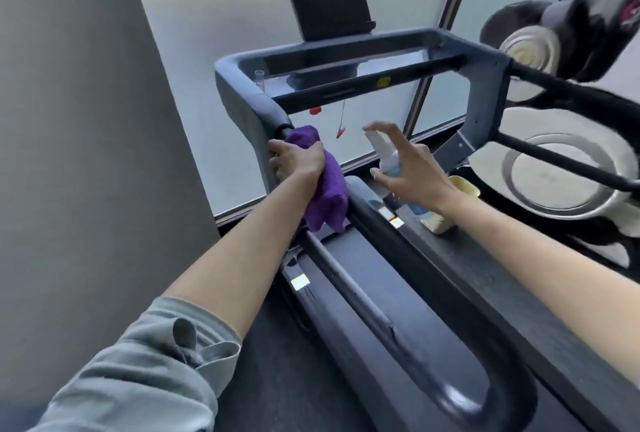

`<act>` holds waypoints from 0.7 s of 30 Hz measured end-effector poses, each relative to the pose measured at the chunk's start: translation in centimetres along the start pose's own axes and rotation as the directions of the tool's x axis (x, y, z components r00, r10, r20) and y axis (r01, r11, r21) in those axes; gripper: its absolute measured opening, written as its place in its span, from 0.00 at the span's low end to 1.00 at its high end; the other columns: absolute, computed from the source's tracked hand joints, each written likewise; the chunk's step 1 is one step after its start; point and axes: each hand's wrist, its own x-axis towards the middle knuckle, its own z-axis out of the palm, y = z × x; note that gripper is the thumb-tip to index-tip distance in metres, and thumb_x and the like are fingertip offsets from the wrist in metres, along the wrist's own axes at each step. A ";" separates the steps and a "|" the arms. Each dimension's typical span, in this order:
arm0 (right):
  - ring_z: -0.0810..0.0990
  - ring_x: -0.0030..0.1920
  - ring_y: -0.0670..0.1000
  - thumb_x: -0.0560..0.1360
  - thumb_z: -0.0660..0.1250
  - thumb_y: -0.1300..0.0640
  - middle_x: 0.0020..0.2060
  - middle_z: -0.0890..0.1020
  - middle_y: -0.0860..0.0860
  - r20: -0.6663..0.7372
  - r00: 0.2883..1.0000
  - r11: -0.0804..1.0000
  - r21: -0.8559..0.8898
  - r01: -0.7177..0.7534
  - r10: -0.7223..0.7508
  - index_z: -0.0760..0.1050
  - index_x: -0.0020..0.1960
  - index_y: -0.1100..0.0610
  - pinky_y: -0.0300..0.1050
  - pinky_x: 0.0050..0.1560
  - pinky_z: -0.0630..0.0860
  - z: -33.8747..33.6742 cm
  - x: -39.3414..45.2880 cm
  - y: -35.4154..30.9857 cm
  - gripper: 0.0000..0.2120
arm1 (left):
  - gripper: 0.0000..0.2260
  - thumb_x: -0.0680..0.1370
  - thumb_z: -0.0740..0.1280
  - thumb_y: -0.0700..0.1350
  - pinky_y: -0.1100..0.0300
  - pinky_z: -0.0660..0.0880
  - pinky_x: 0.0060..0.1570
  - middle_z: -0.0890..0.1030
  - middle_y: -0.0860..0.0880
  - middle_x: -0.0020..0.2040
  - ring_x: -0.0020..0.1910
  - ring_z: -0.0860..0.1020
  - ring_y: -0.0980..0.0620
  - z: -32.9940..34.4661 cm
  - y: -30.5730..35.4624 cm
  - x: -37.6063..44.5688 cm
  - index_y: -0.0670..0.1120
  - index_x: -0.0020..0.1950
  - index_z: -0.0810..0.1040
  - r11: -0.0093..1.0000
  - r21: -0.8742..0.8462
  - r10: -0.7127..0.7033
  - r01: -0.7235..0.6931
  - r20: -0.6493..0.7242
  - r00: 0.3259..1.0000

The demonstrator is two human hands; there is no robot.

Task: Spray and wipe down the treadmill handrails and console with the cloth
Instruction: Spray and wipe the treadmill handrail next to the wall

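My left hand point(294, 160) grips a purple cloth point(325, 186) wrapped around the end of the treadmill's left handrail point(266, 106). The cloth hangs down below my wrist. My right hand point(405, 165) holds a small white spray bottle point(384, 154) upright in the space between the handrails, index finger raised over the nozzle, other fingers spread. The grey console frame point(346, 51) spans the back, with a dark screen point(329, 2) standing on top. The right handrail point(485, 96) is farther right.
A grey wall point(86, 154) stands close on the left. Frosted glass panels point(214, 16) lie behind the treadmill. The belt and deck point(398, 310) run below my arms. Another machine with round plates point(561, 172) sits at the right. A red safety clip point(341, 132) dangles under the console.
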 end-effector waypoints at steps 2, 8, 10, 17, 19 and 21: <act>0.78 0.32 0.57 0.72 0.69 0.63 0.44 0.81 0.60 0.012 0.999 0.998 -0.039 -0.039 0.039 0.62 0.70 0.50 0.57 0.39 0.79 -0.6 0.6 -0.2 0.30 | 0.29 0.74 0.69 0.55 0.49 0.68 0.62 0.67 0.38 0.67 0.64 0.71 0.37 -0.2 -0.7 0.6 0.43 0.65 0.59 1.000 -0.027 0.011 -0.010 0.057 0.998; 0.78 0.31 0.58 0.72 0.66 0.64 0.31 0.78 0.59 -0.018 0.998 0.987 -0.150 -0.062 0.060 0.62 0.70 0.48 0.57 0.37 0.79 -0.8 2.0 -1.8 0.30 | 0.29 0.72 0.69 0.62 0.49 0.71 0.63 0.71 0.44 0.62 0.59 0.74 0.43 -1.7 -3.2 2.9 0.45 0.60 0.61 0.979 -0.136 0.174 -0.150 0.187 0.967; 0.77 0.30 0.57 0.72 0.66 0.64 0.32 0.78 0.57 -0.016 0.998 0.979 -0.196 -0.064 0.062 0.62 0.71 0.50 0.56 0.35 0.79 -0.4 2.5 -2.7 0.30 | 0.28 0.72 0.68 0.63 0.48 0.72 0.62 0.72 0.46 0.59 0.58 0.74 0.44 -2.1 -3.7 3.1 0.47 0.58 0.60 0.971 -0.144 0.218 -0.189 0.224 0.950; 0.76 0.33 0.57 0.73 0.66 0.61 0.30 0.73 0.48 -0.045 0.991 0.936 -0.326 -0.133 0.125 0.64 0.69 0.48 0.46 0.32 0.75 0.5 4.5 -5.9 0.28 | 0.26 0.72 0.68 0.62 0.48 0.73 0.60 0.72 0.52 0.50 0.55 0.75 0.48 -3.2 -4.4 4.3 0.47 0.57 0.61 0.953 -0.206 0.282 -0.223 0.331 0.901; 0.78 0.37 0.57 0.73 0.66 0.59 0.38 0.80 0.52 -0.109 0.974 0.915 -0.336 -0.224 0.199 0.62 0.69 0.45 0.45 0.34 0.76 0.9 4.4 -6.6 0.28 | 0.26 0.73 0.68 0.62 0.47 0.74 0.60 0.71 0.55 0.48 0.53 0.76 0.48 -3.6 -4.6 5.1 0.48 0.57 0.61 0.952 -0.230 0.281 -0.201 0.403 0.871; 0.78 0.39 0.59 0.73 0.66 0.57 0.41 0.81 0.54 -0.194 0.939 0.870 -0.359 -0.338 0.285 0.61 0.69 0.44 0.50 0.39 0.78 1.6 3.9 -7.7 0.28 | 0.26 0.72 0.69 0.62 0.45 0.74 0.59 0.73 0.54 0.49 0.52 0.77 0.49 -4.0 -4.9 5.8 0.49 0.57 0.61 0.953 -0.247 0.280 -0.176 0.489 0.826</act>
